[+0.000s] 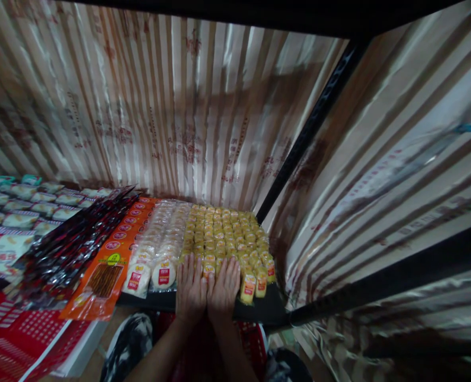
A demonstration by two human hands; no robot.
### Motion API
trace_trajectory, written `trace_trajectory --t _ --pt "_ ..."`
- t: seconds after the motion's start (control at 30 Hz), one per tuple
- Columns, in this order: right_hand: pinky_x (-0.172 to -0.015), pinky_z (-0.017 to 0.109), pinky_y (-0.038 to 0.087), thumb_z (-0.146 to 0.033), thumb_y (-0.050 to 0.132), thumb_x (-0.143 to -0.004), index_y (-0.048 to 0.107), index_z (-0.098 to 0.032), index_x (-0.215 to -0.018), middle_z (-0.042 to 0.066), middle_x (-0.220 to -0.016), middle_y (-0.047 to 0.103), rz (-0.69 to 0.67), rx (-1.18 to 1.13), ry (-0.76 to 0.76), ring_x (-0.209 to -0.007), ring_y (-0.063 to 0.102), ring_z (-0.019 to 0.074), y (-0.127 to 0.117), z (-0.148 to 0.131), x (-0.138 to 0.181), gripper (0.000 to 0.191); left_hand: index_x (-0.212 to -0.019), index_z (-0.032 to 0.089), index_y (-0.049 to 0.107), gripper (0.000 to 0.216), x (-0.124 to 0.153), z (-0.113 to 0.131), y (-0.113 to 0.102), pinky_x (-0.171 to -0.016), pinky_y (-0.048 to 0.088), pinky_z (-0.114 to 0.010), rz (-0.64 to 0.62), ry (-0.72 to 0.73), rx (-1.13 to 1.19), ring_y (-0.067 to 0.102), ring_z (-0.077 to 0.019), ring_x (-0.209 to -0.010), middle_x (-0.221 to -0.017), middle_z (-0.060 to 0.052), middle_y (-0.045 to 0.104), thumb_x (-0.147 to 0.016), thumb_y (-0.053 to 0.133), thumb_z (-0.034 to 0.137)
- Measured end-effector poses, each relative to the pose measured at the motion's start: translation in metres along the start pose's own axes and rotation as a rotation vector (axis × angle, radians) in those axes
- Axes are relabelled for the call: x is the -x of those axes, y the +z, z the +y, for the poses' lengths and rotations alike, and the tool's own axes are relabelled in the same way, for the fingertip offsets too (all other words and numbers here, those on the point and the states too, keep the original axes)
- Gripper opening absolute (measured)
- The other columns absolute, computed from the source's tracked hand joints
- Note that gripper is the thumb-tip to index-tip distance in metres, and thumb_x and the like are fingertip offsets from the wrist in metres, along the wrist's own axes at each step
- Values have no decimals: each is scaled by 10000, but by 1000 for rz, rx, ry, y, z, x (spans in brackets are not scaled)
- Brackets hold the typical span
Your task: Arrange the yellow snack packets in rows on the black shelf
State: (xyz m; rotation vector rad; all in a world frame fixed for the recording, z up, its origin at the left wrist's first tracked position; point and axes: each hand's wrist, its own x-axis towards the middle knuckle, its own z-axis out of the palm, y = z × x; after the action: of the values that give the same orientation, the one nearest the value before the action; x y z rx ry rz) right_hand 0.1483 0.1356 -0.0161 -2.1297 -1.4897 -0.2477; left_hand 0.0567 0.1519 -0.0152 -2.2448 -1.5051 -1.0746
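Observation:
Side by side, both my hands lie against the front of a block of small yellow snack packets [223,223] on a black shelf [269,310]. My left hand [191,286] presses flat on the packets at the left, fingers stretched out and pointing away from me. My right hand [224,286] does the same just beside it, thumbs close together. Neither hand grips anything. Two front packets [254,285] stand out to the right of my right hand. Left of my hands are rows of clear-wrapped round white rice crackers [164,273].
Further left are an orange packet of brown sticks [114,260], a pile of dark shiny packets [76,244] and white snack bags [16,217]. A red plastic basket [32,334] is below at the left. A black post [307,132] and striped sheeting [203,106] enclose the shelf.

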Motion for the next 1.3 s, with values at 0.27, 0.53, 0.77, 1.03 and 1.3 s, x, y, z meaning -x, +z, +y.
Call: trace_trajectory --t 0.27,0.53,0.77,1.03,1.3 --pt "-1063 508 221 -436 258 -910 313 6 -1350 232 -1439 261 203 14 -98 -1372 78 272 8 4 1 626 -1314 84 407 469 -2 1 -8 -1115 132 -467 -11 2 -30 201 -239 -1359 -1382 -154 405 -865 358 215" --pt "-1026 539 269 -285 276 -906 246 -54 -1395 211 -1458 228 290 -18 -197 -1360 135 308 8 5 2 541 -1273 209 476 428 -78 35 -33 -1135 119 -463 -262 143 134 158 -202 -1373 -1440 -37 332 -917 289 355" --pt "-1007 527 303 -399 314 -908 186 -25 -1404 231 -1421 302 326 -45 -153 -1343 201 311 5 2 0 635 -1353 138 362 566 -123 34 2 -1135 42 -482 -769 128 91 151 -193 -1374 -1448 -63 303 -923 111 406" --pt "-998 523 316 -403 328 -910 138 -23 -1413 245 -1411 311 339 -51 -157 -1335 227 318 0 -1 -1 658 -1374 132 320 598 -128 35 1 -1136 78 -443 -866 102 78 118 -182 -1380 -1472 -55 247 -909 95 433" --pt "-980 526 332 -420 353 -899 150 -32 -1414 253 -1405 317 336 -11 -162 -1329 234 332 0 1 -2 676 -1387 92 281 602 -141 32 14 -1134 69 -435 -801 127 41 107 -200 -1381 -1477 -85 223 -897 162 422"
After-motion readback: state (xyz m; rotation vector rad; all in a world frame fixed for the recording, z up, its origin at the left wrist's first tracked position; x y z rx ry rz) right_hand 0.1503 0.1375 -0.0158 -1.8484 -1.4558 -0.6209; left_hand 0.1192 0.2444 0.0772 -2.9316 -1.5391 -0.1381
